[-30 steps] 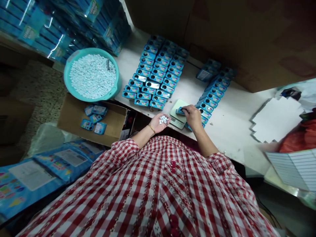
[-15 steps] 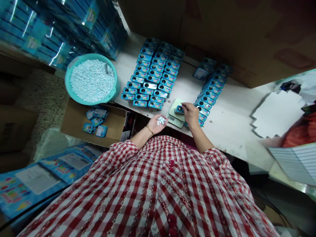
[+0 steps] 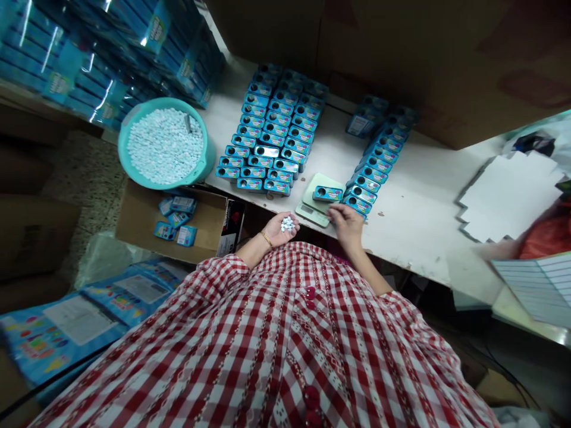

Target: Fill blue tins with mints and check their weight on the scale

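Note:
My left hand is turned palm up and cupped around several small pale-blue candies. It is at the table's front edge, just left of a pale-green digital scale. On the scale's plate lies a small blue tin, its dark round opening toward the left end. My right hand is at the scale's front right corner, apart from the tin. Its fingers are curled and pinched together; whether anything tiny is between them cannot be seen.
Rows of blue tins stand behind the scale, with another column of tins to its right. A turquoise tub full of candies is at the left, above a cardboard box containing several tins. White card sheets lie far right.
My right hand has let go of the tin on the scale and drawn back toward me. My left hand still cups the candies. The view has shifted slightly.

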{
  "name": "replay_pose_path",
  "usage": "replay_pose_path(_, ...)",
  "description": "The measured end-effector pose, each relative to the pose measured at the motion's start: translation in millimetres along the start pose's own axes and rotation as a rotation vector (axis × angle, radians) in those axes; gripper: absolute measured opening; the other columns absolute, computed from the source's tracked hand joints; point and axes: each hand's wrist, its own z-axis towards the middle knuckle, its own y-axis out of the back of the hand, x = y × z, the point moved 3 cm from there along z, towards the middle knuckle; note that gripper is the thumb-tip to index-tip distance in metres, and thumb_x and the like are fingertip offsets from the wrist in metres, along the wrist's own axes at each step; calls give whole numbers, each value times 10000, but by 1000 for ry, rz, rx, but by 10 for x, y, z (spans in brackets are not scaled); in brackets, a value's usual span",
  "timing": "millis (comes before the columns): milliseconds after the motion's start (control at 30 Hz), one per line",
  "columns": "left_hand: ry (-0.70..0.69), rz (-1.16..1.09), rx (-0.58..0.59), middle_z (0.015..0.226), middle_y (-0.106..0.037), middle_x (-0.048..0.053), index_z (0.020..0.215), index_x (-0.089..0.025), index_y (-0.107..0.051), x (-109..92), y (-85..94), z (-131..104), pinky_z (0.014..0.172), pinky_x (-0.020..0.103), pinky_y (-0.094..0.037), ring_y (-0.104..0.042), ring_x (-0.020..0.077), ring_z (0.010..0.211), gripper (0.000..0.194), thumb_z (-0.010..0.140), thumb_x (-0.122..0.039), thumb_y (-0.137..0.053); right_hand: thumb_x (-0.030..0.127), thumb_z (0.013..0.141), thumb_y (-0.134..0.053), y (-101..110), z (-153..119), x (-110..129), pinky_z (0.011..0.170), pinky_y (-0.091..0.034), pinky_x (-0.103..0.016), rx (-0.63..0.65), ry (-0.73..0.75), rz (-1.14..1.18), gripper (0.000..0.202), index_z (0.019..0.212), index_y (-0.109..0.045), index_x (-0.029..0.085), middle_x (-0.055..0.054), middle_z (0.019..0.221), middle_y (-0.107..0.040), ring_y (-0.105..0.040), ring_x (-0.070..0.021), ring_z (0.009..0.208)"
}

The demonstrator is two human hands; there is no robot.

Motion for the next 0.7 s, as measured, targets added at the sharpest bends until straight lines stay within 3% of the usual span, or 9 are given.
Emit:
replay_pose_path(133, 44, -34, -8, 540, -548, 23, 657, -120, -554, 149, -23, 93, 449, 173, -444, -536, 86, 469, 282, 886, -154, -393, 276, 869, -510, -445, -287, 218, 822, -524, -331, 408, 349, -251, 207, 930, -690, 195, -70, 949, -703, -646, -176, 879)
replay_pose_path(200, 59, -52, -10, 518, -529, 9, 645, -116, -544, 177, -2, 106, 430, 164, -422, -497, 70, 429, 288, 886, -142, -388, 258, 890, -480, -487, -378, 218, 873, -503, -356, 492, 469, -374, 238, 992, -683, 188, -94, 1017, -690, -627, -197, 957)
replay_pose_path(433, 151, 61, 12, 545, -511, 21, 661, -129, -549, 191, 107, 34, 361, 138, -324, -460, 76, 433, 278, 887, -198, -402, 256, 901, -459, -56, -422, -94, 775, -517, -345, 400, 489, -576, 231, 982, -670, 210, -79, 899, -680, -612, -197, 855)
replay_pose_path(600, 87, 52, 30, 549, -505, 14, 713, -128, -576, 115, 88, 12, 366, 142, -329, -443, 75, 427, 260, 882, -193, -389, 246, 844, -506, 154, 87, -160, 944, -430, -450, 67, 424, -734, 374, 1208, -533, 165, -140, 1179, -580, -505, -265, 1116)
replay_pose_path(700, 11, 28, 44, 575, -529, 26, 731, -124, -584, -6, 24, 9, 381, 151, -354, -479, 86, 457, 260, 876, -169, -372, 230, 778, -556, 136, 477, -217, 966, -401, -469, 106, 378, -799, 489, 1252, -473, 146, -152, 1254, -534, -472, -289, 1162)
